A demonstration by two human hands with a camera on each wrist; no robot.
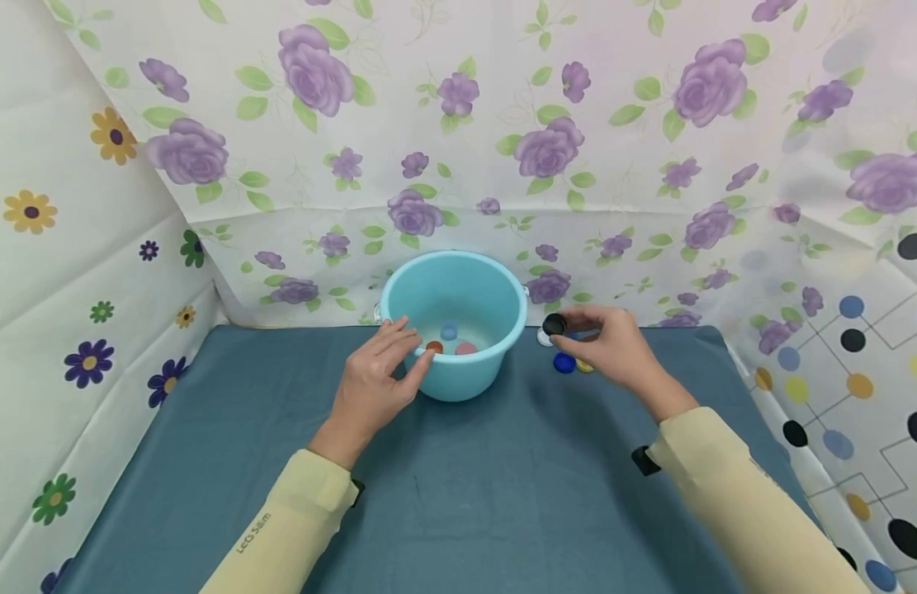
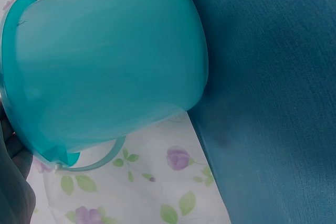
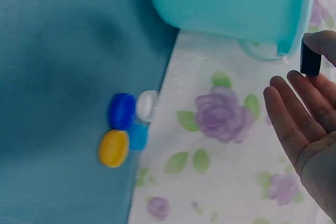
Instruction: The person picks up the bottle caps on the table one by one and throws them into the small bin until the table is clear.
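Note:
A light blue bucket (image 1: pixel 458 379) stands on the blue cloth, with several coloured caps inside, among them an orange cap (image 1: pixel 434 347), a pink cap (image 1: pixel 466 348) and a blue one (image 1: pixel 448 332). My left hand (image 1: pixel 372 379) is at the bucket's left rim with fingers loosely extended; the left wrist view shows only part of it. To the bucket's right, my right hand (image 1: pixel 610 342) pinches a black bottle cap (image 3: pixel 311 57) between thumb and fingertips, above the cloth. Below it lie a dark blue cap (image 3: pixel 122 111), a yellow cap (image 3: pixel 114 148), a white cap (image 3: pixel 147 105) and a lighter blue cap (image 3: pixel 138 136).
Blue cloth (image 1: pixel 473 495) covers the table. A flowered sheet (image 1: pixel 465 165) hangs right behind the bucket, and patterned sheets close off both sides. The bucket's handle (image 2: pixel 100 163) hangs down at its back.

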